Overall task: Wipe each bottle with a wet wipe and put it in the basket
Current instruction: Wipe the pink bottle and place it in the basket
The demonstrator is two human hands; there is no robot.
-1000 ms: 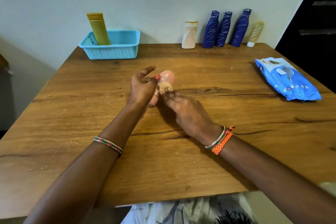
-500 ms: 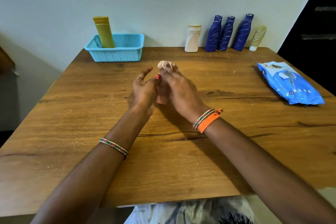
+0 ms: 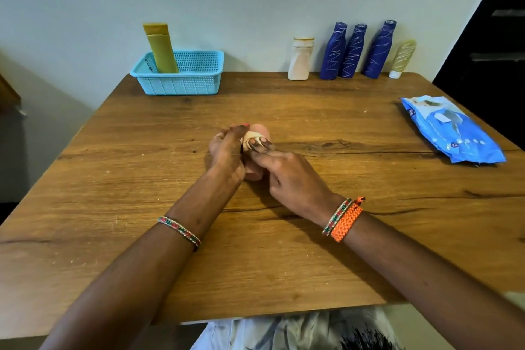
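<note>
My left hand point(image 3: 227, 152) grips a small pink bottle point(image 3: 254, 175) over the middle of the table; only its top and bottom ends show past my fingers. My right hand point(image 3: 287, 176) pinches a crumpled beige wet wipe point(image 3: 250, 139) and presses it against the bottle's upper part. A light blue basket point(image 3: 181, 84) stands at the back left with a yellow tube point(image 3: 162, 48) upright in it. Against the back wall stand a white bottle point(image 3: 299, 60), three dark blue bottles point(image 3: 353, 51) and a cream tube point(image 3: 402, 58).
A blue pack of wet wipes point(image 3: 451, 131) lies at the right edge of the wooden table point(image 3: 113, 179). A dark doorway lies beyond the table's right side. The wall runs directly behind the basket and bottles.
My right hand slid the wipe up over the bottle's top and back down to its upper side. My left fingers, spread before, have closed round the bottle.
</note>
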